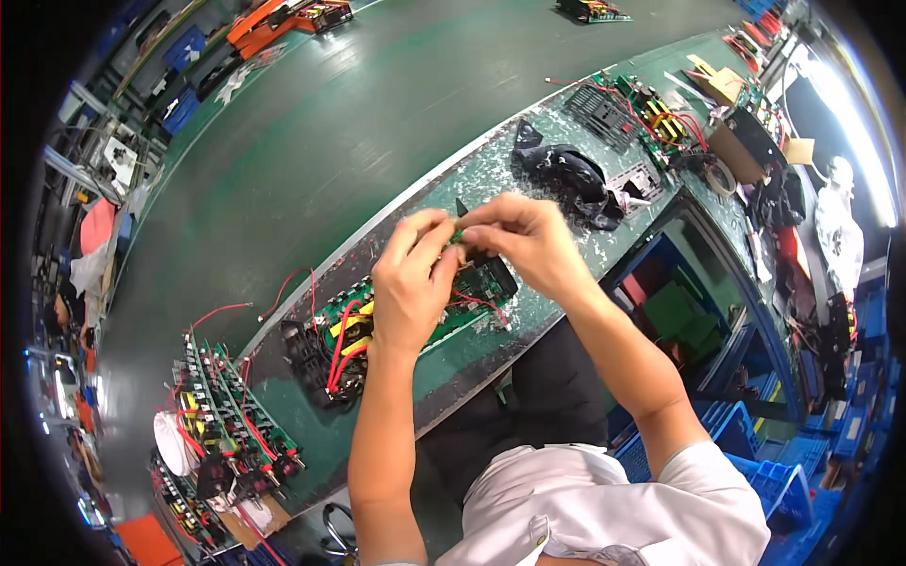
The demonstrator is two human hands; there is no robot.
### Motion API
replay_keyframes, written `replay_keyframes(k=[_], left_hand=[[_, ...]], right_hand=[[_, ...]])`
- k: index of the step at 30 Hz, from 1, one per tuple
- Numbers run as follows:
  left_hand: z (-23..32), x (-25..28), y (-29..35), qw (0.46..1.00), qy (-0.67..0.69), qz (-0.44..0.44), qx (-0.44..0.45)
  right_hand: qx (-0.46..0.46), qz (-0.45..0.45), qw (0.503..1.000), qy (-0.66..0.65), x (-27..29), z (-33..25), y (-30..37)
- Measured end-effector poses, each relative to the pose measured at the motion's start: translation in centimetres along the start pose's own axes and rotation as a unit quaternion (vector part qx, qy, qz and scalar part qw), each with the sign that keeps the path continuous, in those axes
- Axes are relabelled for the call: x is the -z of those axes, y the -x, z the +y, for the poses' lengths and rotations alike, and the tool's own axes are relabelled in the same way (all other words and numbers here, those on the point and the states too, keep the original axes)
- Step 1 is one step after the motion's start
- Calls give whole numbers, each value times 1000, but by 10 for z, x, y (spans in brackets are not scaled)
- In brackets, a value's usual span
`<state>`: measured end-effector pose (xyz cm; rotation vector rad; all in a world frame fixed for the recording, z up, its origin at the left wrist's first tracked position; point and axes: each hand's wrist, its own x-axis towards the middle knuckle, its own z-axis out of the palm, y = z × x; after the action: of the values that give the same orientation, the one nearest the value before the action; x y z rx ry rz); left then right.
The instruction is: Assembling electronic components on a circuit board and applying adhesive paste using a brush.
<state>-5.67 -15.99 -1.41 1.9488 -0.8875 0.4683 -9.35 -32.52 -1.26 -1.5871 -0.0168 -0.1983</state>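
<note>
Over the middle of the workbench, my left hand [412, 274] and my right hand [524, 241] meet with fingertips pinched together. Whatever they pinch is mostly hidden; a bit of green shows between the fingers. Beneath them lies a green circuit board [444, 332] with yellow-wrapped parts and thick red wires [338, 351]. A black plastic end piece [310, 358] sits at the board's left end, and another dark part [500, 275] at its right end. Thin red leads run off the board, and my left hand covers part of it.
Several more circuit boards [231, 401] stand at the bench's left end. A crumpled black bag [571, 174], a black slotted housing [600, 118] and another wired board [661, 118] lie to the right. Blue crates [769, 486] stand beside me at lower right.
</note>
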Motion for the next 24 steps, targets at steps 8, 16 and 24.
replay_keyframes(k=[8,16,24], left_hand=[[6,-1,-5,1000,13,-8,-3],[-12,0,4,999,-24,-18,19],[-25,-7,9,992,-67,-15,105]], right_hand=[[3,6,1000,-20,4,10,3],[26,56,991,121,-3,10,7],[27,11,987,160,-17,40,26]])
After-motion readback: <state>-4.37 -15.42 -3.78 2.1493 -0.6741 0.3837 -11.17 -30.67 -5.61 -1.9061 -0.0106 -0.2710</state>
